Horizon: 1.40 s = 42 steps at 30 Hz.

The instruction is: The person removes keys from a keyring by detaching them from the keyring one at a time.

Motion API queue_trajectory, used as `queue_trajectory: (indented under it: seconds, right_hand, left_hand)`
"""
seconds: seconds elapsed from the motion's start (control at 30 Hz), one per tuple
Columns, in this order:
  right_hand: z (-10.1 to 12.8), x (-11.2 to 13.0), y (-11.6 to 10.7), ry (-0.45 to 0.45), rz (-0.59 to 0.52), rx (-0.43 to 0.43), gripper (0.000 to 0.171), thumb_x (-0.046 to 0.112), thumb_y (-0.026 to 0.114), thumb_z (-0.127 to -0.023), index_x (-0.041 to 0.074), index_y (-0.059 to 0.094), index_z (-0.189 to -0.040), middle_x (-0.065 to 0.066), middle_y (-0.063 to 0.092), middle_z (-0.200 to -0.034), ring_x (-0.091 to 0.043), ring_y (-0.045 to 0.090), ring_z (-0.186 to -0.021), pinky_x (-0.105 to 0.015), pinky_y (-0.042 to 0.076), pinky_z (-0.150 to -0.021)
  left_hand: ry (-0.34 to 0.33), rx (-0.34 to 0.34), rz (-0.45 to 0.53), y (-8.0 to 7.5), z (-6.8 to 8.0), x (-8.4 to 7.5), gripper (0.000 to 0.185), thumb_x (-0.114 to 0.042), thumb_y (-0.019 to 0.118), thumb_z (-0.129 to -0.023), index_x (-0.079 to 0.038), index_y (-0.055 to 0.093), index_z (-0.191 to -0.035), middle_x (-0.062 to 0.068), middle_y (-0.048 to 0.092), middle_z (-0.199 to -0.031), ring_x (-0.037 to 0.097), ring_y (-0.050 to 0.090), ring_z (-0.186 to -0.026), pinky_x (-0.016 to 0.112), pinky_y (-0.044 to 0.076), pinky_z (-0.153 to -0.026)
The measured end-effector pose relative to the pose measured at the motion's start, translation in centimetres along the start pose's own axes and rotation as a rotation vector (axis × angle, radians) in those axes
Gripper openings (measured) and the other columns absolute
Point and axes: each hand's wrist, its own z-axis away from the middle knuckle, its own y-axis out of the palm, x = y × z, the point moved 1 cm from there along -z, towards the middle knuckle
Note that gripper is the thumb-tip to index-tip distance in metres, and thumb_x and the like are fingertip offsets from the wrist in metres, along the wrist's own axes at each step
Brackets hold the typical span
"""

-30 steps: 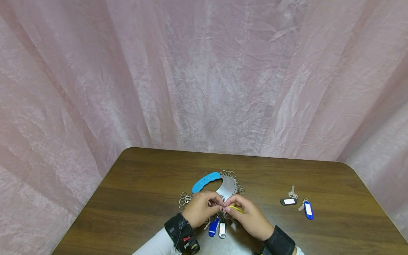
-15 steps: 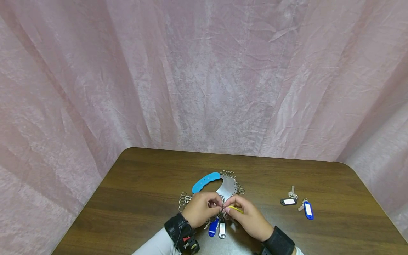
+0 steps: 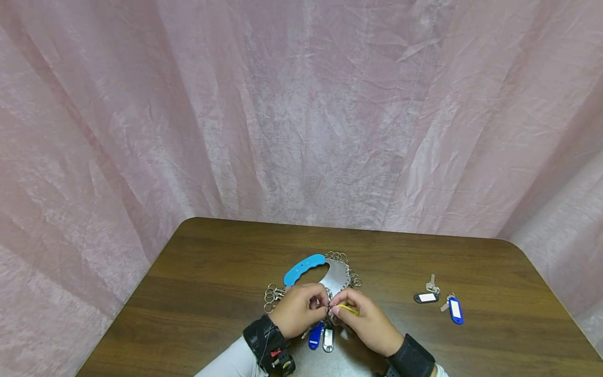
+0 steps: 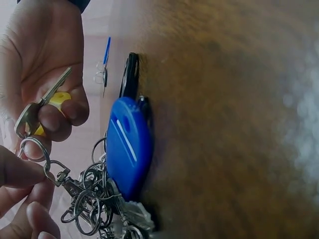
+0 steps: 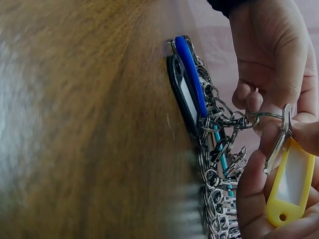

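Both hands meet at the front of a metal key holder [image 3: 339, 277] with a blue handle [image 3: 303, 267] and several rings hooked around its edge. My left hand [image 3: 300, 310] pinches a split ring [image 4: 36, 147] joined to a small swivel clasp [image 4: 61, 175]. My right hand [image 3: 365, 318] grips a yellow key tag [image 5: 294, 181] and its silver key [image 5: 280, 142] between thumb and fingers. In the right wrist view the key's head meets the split ring. Hanging just below the hands are a blue key tag [image 3: 315, 335] and a black-rimmed one [image 3: 328, 340].
To the right on the brown wooden table [image 3: 499, 314] lie a black key tag [image 3: 426, 298] and another blue key tag [image 3: 455, 310], each with a key. More clasps and rings [image 3: 272, 296] spread out left of the holder. A pink curtain [image 3: 330, 115] hangs behind.
The fingertips and the yellow key tag have shifted very slightly left. Both hands keep their hold, and the holder and table items stay where they were.
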Motion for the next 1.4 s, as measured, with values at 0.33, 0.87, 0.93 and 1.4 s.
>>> queue_trajectory:
  seconds: [0.33, 0.87, 0.93, 1.4]
  right_hand:
    - [-0.06, -0.07, -0.22, 0.029, 0.018, -0.006, 0.014, 0.016, 0.060, -0.100, 0.005, 0.062, -0.109, -0.015, 0.068, -0.104, -0.004, 0.066, -0.095, -0.022, 0.053, -0.084]
    - [-0.05, -0.44, -0.29, 0.066, -0.004, 0.002, 0.014, 0.015, 0.061, -0.100, 0.004, 0.063, -0.107, -0.017, 0.067, -0.104, -0.003, 0.066, -0.089, -0.023, 0.055, -0.079]
    - [-0.04, -0.41, -0.26, 0.061, -0.003, 0.001, 0.014, 0.015, 0.061, -0.100, 0.004, 0.063, -0.107, -0.017, 0.067, -0.104, -0.004, 0.067, -0.089, -0.023, 0.055, -0.079]
    - [0.12, -0.62, 0.06, -0.030, 0.073, -0.012, 0.009, 0.013, 0.066, -0.096, 0.011, 0.064, -0.104, -0.009, 0.070, -0.093, -0.003, 0.064, -0.088, -0.024, 0.053, -0.083]
  left_hand:
    - [0.005, 0.018, 0.040, -0.12, -0.02, 0.03, 0.012, -0.009, 0.073, -0.088, -0.020, 0.068, -0.086, -0.007, 0.061, -0.084, -0.003, 0.051, -0.074, 0.015, 0.045, -0.067]
    - [0.007, 0.014, 0.055, 0.02, -0.03, 0.04, 0.010, -0.007, 0.074, -0.086, -0.016, 0.069, -0.085, -0.004, 0.065, -0.086, -0.005, 0.052, -0.074, 0.015, 0.048, -0.068]
    - [-0.010, 0.011, 0.059, 0.03, -0.04, -0.02, 0.011, -0.007, 0.075, -0.086, -0.016, 0.069, -0.085, -0.004, 0.065, -0.085, -0.005, 0.052, -0.073, 0.015, 0.048, -0.067]
    - [-0.026, -0.015, 0.066, -0.05, 0.02, -0.26, 0.011, -0.002, 0.072, -0.082, -0.012, 0.069, -0.085, -0.001, 0.065, -0.082, -0.005, 0.052, -0.071, 0.015, 0.047, -0.064]
